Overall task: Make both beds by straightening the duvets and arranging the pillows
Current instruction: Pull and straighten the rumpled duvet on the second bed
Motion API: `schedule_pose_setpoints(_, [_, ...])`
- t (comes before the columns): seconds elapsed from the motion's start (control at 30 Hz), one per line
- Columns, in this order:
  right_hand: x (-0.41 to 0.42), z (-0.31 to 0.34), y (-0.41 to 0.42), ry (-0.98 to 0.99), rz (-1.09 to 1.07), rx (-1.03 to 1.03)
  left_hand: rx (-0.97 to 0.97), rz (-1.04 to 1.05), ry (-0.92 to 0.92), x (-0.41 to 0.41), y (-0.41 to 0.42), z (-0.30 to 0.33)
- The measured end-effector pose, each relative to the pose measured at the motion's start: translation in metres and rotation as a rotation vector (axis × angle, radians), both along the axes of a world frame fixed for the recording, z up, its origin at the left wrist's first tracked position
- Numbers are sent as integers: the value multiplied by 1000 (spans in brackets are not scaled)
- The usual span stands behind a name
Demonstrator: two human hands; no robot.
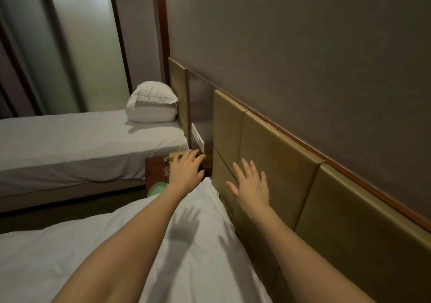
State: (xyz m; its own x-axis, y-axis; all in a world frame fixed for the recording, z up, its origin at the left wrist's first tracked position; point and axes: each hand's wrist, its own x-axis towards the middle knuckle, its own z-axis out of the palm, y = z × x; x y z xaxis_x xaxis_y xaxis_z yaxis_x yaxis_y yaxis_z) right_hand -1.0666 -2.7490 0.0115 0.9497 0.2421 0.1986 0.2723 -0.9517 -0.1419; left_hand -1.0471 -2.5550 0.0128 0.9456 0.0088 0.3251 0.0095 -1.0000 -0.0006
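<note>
Both hands reach over the near pillow (pixel 198 232), holding nothing: left hand (pixel 185 171) fingers relaxed at its far corner, right hand (pixel 250 184) spread flat before the headboard (pixel 268 144). Far left, the other bed (pixel 70 144) looks smooth with stacked pillows (pixel 151 103); this near bed seems nearly done.

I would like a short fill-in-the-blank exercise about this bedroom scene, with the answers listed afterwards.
1. On the far bed lie ____ white pillows, one stacked on the other.
2. The right hand has its fingers ____ in front of the headboard.
3. The left hand reaches over the ____ between the beds.
4. The near pillow is ____ in colour.

Answers: two; spread; nightstand; white
</note>
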Motion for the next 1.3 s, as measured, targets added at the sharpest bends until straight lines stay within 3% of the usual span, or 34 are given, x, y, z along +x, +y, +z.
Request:
schedule_pose_setpoints(0.5, [-166, 60, -8, -70, 48, 21, -102, -24, -62, -194, -14, 62])
schedule_pose_setpoints(0.87, [-330, 37, -27, 2, 162, -28, -144, 78, 8, -387, -24, 38])
schedule_pose_setpoints(1.3, [-527, -24, -12, 62, 474, -78, -207, 346, 137, -647, -21, -31])
